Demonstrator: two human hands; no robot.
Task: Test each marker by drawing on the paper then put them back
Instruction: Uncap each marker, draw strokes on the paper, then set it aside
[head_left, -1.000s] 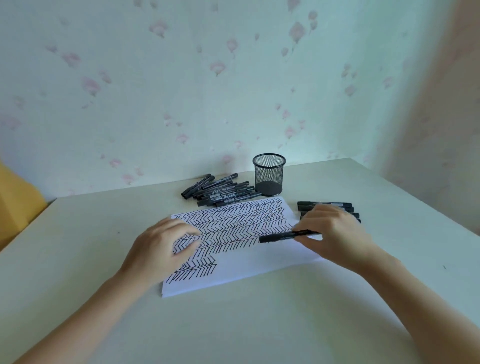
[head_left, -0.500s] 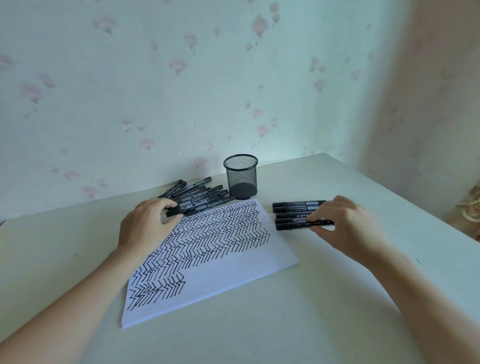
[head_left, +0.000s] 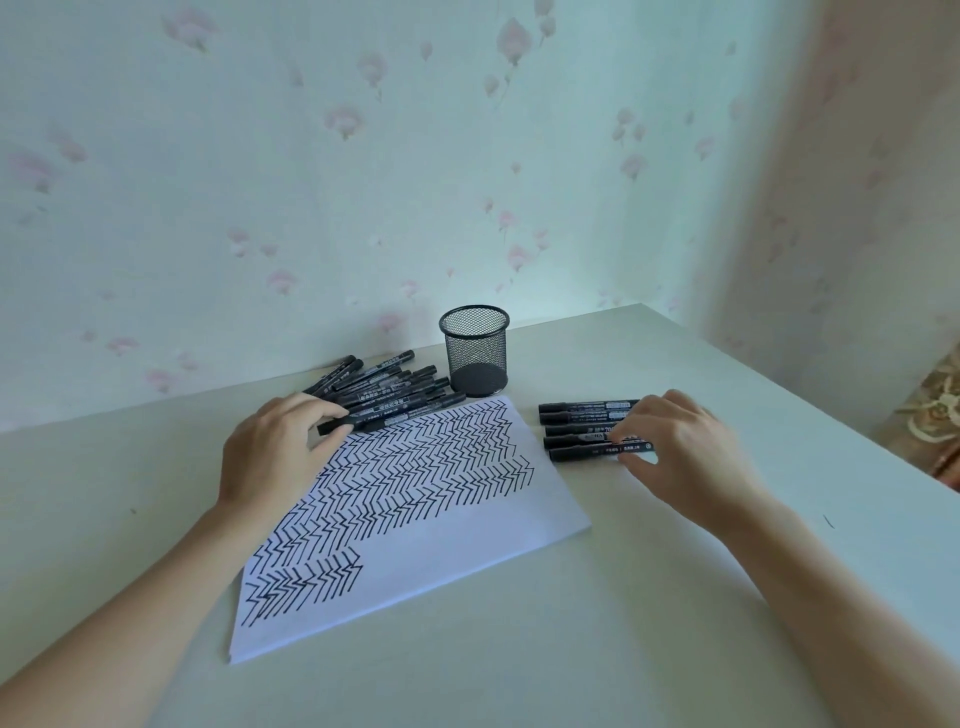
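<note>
A white sheet of paper (head_left: 457, 540) covered in black zigzag strokes lies on the table. Behind its far left corner sits a pile of black markers (head_left: 384, 384). My left hand (head_left: 275, 452) grips the nearest marker of that pile (head_left: 395, 415) by its left end. To the right of the paper, several black markers lie in a neat row (head_left: 582, 428). My right hand (head_left: 680, 452) rests over the right end of the row, its fingertips on the closest marker (head_left: 582, 453). An empty black mesh pen cup (head_left: 475, 351) stands behind the paper.
The pale table (head_left: 675, 623) meets a flowered wall at the back and ends in an edge at the right. Past that edge, a patterned cushion or fabric (head_left: 935, 415) shows.
My right hand carried a marker from over the paper to the row on the right and set it down. My left hand left the paper and took hold of a marker from the pile.
</note>
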